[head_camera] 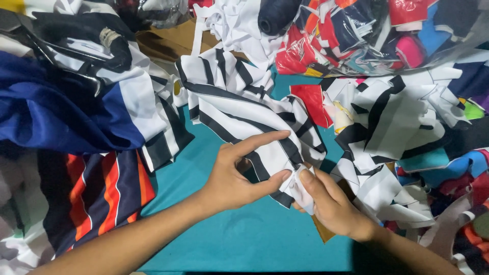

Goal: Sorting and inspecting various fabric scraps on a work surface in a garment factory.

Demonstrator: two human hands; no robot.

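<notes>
nearby, scrap pile (pixel 407 127) w/ blue cloth (pixel 56 112)

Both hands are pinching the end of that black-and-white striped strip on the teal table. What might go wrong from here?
1. The striped strip runs back under the heap of white scraps; pulling may drag that pile along.
2. The left hand and right hand grip only its tip, so it may slip free.
3. Similar striped offcuts lie right beside it, so pieces could get mixed up.
</notes>
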